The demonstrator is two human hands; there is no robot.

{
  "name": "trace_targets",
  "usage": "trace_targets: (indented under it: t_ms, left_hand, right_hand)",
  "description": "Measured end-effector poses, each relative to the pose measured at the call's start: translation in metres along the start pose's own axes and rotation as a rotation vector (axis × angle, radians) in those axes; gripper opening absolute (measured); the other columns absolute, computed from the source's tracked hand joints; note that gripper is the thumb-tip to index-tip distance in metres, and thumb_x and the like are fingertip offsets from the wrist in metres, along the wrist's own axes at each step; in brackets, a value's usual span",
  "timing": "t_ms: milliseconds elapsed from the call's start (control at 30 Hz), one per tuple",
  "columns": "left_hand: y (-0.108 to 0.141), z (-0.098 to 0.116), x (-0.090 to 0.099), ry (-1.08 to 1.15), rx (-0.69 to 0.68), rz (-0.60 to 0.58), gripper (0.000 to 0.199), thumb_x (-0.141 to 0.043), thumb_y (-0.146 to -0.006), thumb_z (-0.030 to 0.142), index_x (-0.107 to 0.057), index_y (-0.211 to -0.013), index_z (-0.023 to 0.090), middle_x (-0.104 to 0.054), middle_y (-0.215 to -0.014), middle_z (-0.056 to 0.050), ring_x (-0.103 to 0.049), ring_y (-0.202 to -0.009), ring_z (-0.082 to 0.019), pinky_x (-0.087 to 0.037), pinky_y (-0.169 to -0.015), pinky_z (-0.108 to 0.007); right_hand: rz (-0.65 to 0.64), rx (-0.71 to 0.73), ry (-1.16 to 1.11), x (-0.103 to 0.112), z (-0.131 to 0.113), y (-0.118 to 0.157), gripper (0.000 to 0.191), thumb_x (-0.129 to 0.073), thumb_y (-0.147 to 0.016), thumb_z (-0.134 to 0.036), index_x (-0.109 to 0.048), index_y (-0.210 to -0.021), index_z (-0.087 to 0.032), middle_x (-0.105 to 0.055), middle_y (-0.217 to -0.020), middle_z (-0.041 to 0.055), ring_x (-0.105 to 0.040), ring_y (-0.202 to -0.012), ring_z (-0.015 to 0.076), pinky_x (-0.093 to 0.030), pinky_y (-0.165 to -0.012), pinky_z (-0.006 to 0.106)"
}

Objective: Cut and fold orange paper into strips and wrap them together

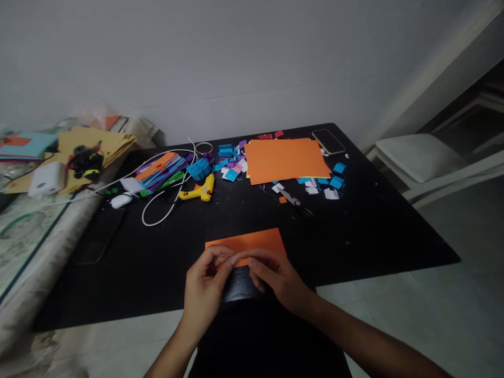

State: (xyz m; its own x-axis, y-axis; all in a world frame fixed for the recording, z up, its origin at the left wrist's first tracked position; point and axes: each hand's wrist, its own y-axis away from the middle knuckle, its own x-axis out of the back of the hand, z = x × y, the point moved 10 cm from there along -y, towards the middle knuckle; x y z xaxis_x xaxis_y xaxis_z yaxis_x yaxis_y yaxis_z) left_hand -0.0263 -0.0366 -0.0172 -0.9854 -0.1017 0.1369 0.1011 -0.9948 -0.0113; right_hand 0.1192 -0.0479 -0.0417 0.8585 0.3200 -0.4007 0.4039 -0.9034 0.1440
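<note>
A piece of orange paper [255, 240] lies near the front edge of the black table, right before me. My left hand [208, 281] has its fingers curled and its thumb at the near edge of this paper. From the other side, my right hand [277, 278] reaches in with bent fingers, its index finger stretched along the same edge. The fingertips of both hands meet close to the middle of that edge, in a pinch. My fingers hide part of the near edge, so any fold there cannot be made out.
Beyond lie a stack of larger orange sheets [287, 160], scissors [293, 199], scattered paper bits [336, 182], and a phone [328, 142]. Further left are a yellow glue gun [200, 190], a looped white cable [157, 223], coloured paper strips [161, 170] and a dark phone [99, 236].
</note>
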Motion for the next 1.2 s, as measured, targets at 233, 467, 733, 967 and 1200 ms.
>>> trace_targets:
  t_ms: [233, 467, 733, 967, 1200]
  left_hand:
    - [0.001, 0.0, 0.002, -0.003, -0.024, 0.032, 0.017, -0.08, -0.085, 0.033, -0.071, -0.084, 0.019, -0.07, -0.079, -0.001, -0.065, -0.072, -0.013, -0.055, -0.067, -0.02]
    - [0.001, 0.001, 0.001, 0.006, -0.052, 0.016, 0.016, -0.079, -0.087, 0.033, -0.071, -0.091, 0.019, -0.072, -0.089, -0.003, -0.069, -0.081, -0.015, -0.058, -0.075, -0.024]
    - [-0.003, -0.004, 0.016, -0.055, -0.014, 0.087, 0.023, -0.078, -0.087, 0.041, -0.072, -0.09, 0.019, -0.069, -0.082, -0.002, -0.063, -0.073, -0.015, -0.053, -0.068, -0.024]
    - [-0.02, -0.004, 0.058, -0.149, -0.073, 0.197, 0.032, -0.065, -0.097, 0.047, -0.071, -0.111, 0.019, -0.063, -0.08, 0.0, -0.062, -0.076, -0.015, -0.05, -0.075, -0.025]
    - [-0.022, 0.004, 0.046, -0.461, -0.182, 0.108, 0.027, -0.068, -0.095, 0.045, -0.076, -0.102, 0.02, -0.069, -0.074, 0.001, -0.063, -0.065, -0.015, -0.051, -0.066, -0.025]
  right_hand:
    - [-0.002, 0.01, -0.012, -0.002, 0.001, 0.0, 0.035, -0.066, -0.098, -0.045, -0.077, -0.121, -0.022, -0.05, -0.065, -0.0057, -0.045, -0.058, 0.0096, -0.037, -0.057, 0.025]
    - [-0.005, -0.015, -0.022, -0.002, 0.0, 0.0, 0.034, -0.066, -0.097, -0.046, -0.078, -0.118, -0.022, -0.051, -0.063, -0.0057, -0.045, -0.057, 0.0102, -0.037, -0.058, 0.027]
    - [0.056, -0.013, 0.032, 0.016, -0.009, -0.002, 0.031, -0.069, -0.095, -0.046, -0.076, -0.11, -0.02, -0.052, -0.063, -0.0057, -0.047, -0.057, 0.0105, -0.037, -0.059, 0.028]
    - [0.214, -0.039, 0.076, 0.045, -0.023, 0.001, 0.036, -0.086, -0.079, -0.044, -0.06, -0.08, -0.02, -0.057, -0.064, -0.0056, -0.052, -0.057, 0.0116, -0.042, -0.061, 0.029]
    - [0.183, -0.047, 0.049, 0.04, -0.014, 0.0, 0.038, -0.08, -0.085, -0.038, -0.049, -0.068, -0.021, -0.054, -0.057, -0.0054, -0.049, -0.055, 0.0113, -0.042, -0.061, 0.028]
